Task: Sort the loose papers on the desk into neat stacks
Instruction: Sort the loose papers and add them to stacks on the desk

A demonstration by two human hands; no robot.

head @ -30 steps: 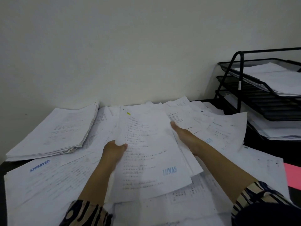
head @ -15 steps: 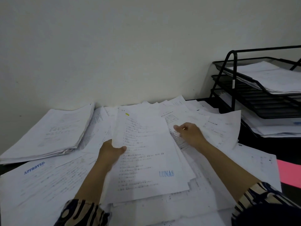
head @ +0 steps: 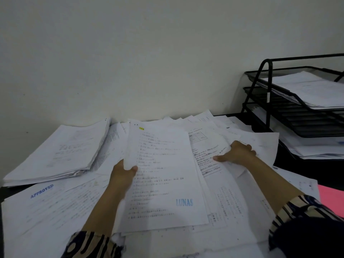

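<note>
A: Where do we stand with the loose papers [head: 242, 211]?

B: They cover most of the desk [head: 301, 165], from the front edge to the back edge against the wall. Our left hand [head: 122, 176] grips the left edge of a small bundle [head: 163, 175], thumb curled over the top sheet, the one stamped LUNAS near its lower right corner. The bundle's long axis runs from the front edge toward the back, tilted a little to the left.

A: And our right hand [head: 235, 154]?

B: It lies just to the right of the bundle, fingers curled over a crumpled sheet [head: 210, 155] that lies partly under the bundle's right edge. It looks like a grip, with the thumb pressed onto the print.

A: So which way does that sheet go?

B: We judge it has to travel leftward onto the bundle, and the right hand is the nearer one by far. Its long axis sits skewed against the bundle's, so we would need to turn it square before laying it down.

A: Is anything already stacked?

B: One thick stack [head: 61, 155] sits at the back left corner, well apart from both hands, its lower sheets a bit splayed. A sheet stamped APPROVED [head: 41, 190] lies loose near the front left. The wire tray rack [head: 266, 112] stands at the right edge with papers in it.

A: Then most of the sorting is still ahead of us.

B: We think so.
</note>
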